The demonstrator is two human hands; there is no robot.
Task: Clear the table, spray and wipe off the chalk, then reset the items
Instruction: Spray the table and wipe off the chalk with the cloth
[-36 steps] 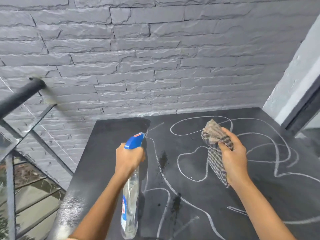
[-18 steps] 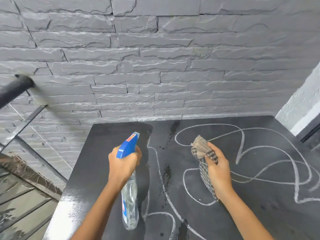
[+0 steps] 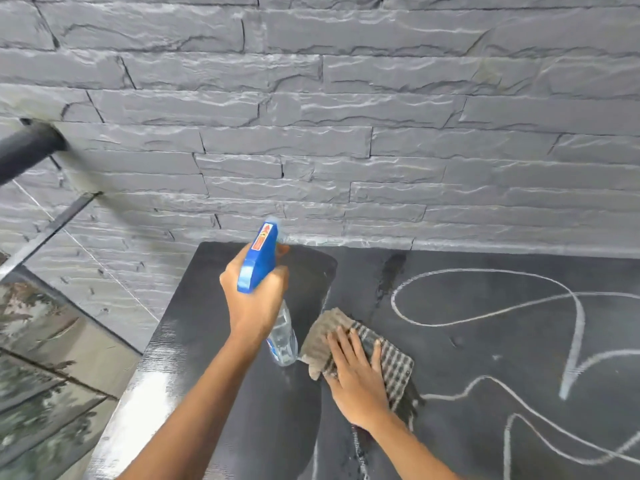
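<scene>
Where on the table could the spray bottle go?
The bare strip of black table between its left edge and the left hand holding the spray bottle. It is crowded around the cloth under the right hand; chalk lines fill the right.

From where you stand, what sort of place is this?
Probably a balcony or stair landing at a building's edge, though I can't be sure. A grey stacked-stone wall backs the black table, a dark metal railing with a glass panel runs on the left, and paving shows below.
</scene>
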